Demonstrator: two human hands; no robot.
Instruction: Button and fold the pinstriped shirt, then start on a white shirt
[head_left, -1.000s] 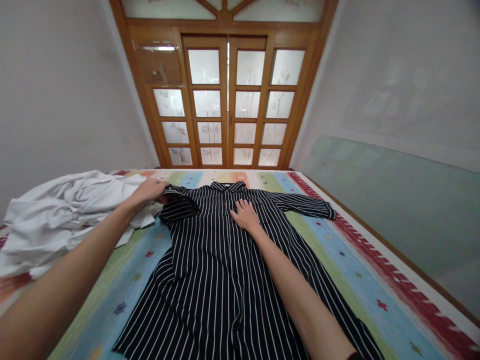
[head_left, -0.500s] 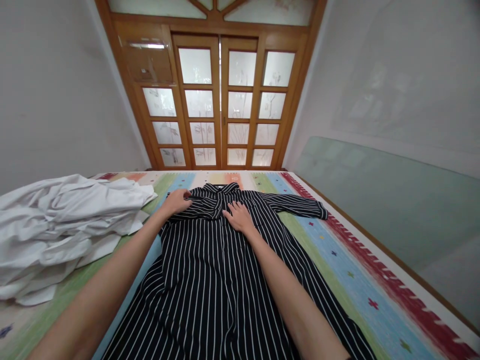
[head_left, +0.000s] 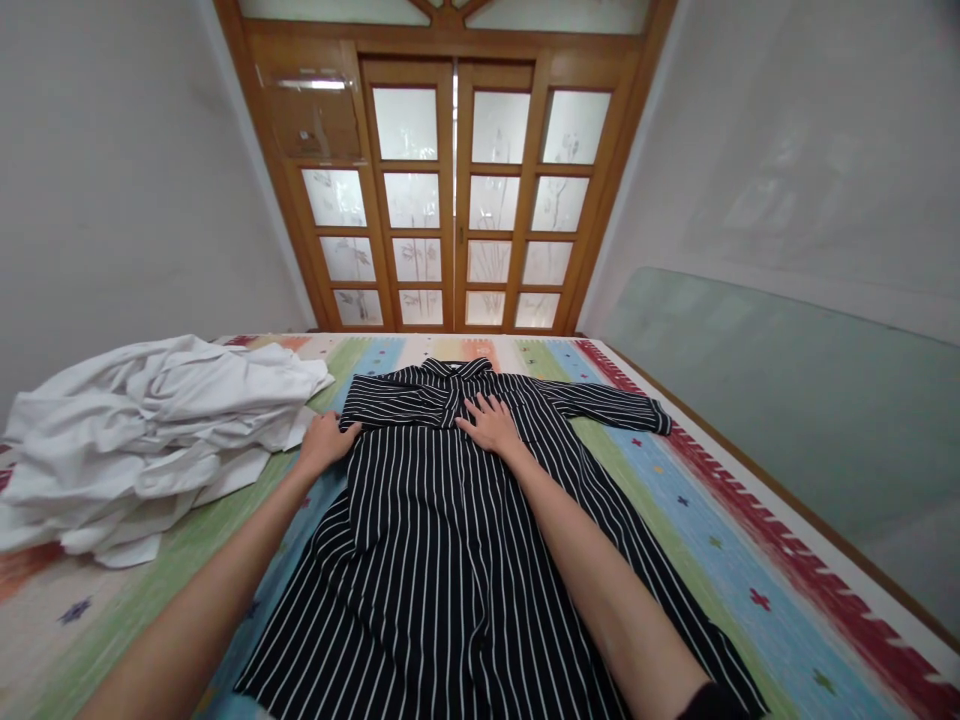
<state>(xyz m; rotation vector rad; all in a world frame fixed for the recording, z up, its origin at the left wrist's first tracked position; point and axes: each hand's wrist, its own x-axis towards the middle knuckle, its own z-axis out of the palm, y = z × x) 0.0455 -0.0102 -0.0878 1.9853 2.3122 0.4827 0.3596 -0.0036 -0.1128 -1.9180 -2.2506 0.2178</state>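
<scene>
A black shirt with white stripes lies spread on the patterned bed cover, collar at the far end. Its left sleeve is folded across the chest, while the right sleeve stretches out sideways. At the shirt's left edge, by the folded sleeve, my left hand pinches the cloth between thumb and fingers; the fingertips are partly hidden. My right hand rests flat on the upper chest with its fingers spread, near the inner end of the folded sleeve.
To the left sits a crumpled heap of white cloth. The colourful striped cover spreads under everything. A pale green panel stands along the right wall, and wooden glazed doors close off the far end.
My left hand has moved left and nearer, from on top of the folded sleeve to the shirt's left edge. My right hand stays flat on the chest. The view has shifted slightly.
</scene>
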